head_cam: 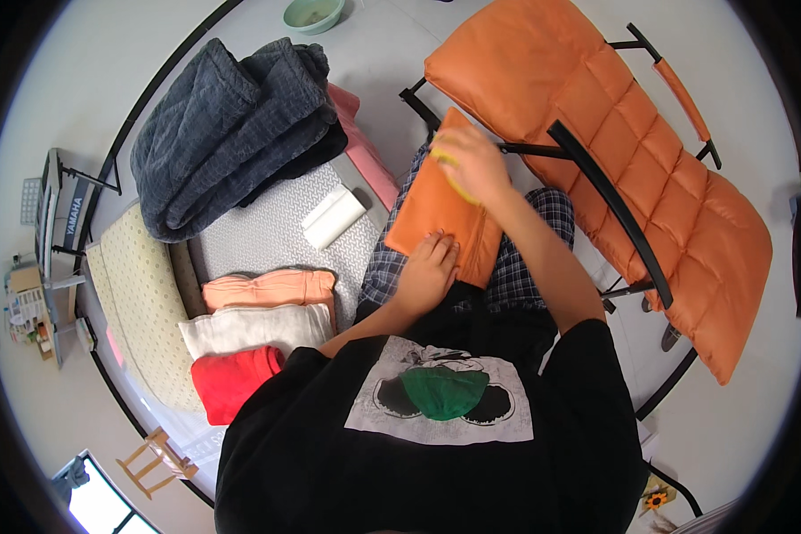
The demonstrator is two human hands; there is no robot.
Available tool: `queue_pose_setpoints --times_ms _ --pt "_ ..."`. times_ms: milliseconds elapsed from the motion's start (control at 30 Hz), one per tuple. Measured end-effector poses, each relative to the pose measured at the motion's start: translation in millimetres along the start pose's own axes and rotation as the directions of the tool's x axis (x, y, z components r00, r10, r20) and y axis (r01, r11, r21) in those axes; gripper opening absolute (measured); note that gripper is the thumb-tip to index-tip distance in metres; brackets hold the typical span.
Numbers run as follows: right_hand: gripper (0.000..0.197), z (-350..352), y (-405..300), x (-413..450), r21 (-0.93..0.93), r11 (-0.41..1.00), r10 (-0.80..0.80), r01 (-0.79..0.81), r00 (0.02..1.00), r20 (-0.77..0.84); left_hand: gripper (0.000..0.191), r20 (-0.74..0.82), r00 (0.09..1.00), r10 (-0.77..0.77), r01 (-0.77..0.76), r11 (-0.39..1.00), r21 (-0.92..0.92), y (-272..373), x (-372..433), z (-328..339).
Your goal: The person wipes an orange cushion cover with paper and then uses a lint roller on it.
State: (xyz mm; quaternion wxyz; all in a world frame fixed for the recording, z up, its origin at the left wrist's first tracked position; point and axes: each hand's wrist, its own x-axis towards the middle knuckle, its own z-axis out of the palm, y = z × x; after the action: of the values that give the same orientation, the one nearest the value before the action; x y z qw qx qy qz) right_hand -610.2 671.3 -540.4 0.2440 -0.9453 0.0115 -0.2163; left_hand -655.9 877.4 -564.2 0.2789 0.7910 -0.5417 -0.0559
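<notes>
Across my lap lies a flat orange leather-like pad [427,207], its upper end pointing away from me. My right hand [470,160], blurred, presses a yellow cloth or sponge [447,157] onto the pad's upper part; the fingers hide much of it. Lower down, my left hand [428,270] rests on the pad with its fingers laid over the surface. A black strap or edge [468,292] shows at the pad's near end. Checked trousers [390,250] show on both sides of it.
An orange quilted lounge chair [607,133] stands right, its black armrest [614,207] close to my right forearm. To the left, a bed surface [274,233] holds a dark grey blanket [227,133], a white tissue pack [334,217] and folded cloths [257,327]. A green basin [312,15] sits beyond.
</notes>
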Motion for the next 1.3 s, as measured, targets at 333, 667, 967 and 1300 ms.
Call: queue_pose_setpoints --times_ms 333,667,967,1300 --pt "0.014 44 -4 -32 -0.063 0.994 -0.093 0.093 0.996 0.015 0.039 0.054 0.993 -0.105 0.098 0.989 0.110 2 4 7" --pt "0.013 35 -14 -22 -0.093 0.959 -0.265 0.268 0.963 0.044 0.042 0.061 0.991 -0.117 0.114 0.992 0.051 5 -9 10" --pt "0.012 44 45 -5 -0.080 0.997 -0.018 0.017 1.000 -0.016 0.041 0.081 0.992 -0.096 0.089 0.993 0.083 8 -5 11" --pt "0.020 14 59 -12 0.148 0.860 0.509 -0.488 0.804 -0.308 0.043 -0.011 0.983 -0.181 0.181 0.977 0.115 8 24 -7"
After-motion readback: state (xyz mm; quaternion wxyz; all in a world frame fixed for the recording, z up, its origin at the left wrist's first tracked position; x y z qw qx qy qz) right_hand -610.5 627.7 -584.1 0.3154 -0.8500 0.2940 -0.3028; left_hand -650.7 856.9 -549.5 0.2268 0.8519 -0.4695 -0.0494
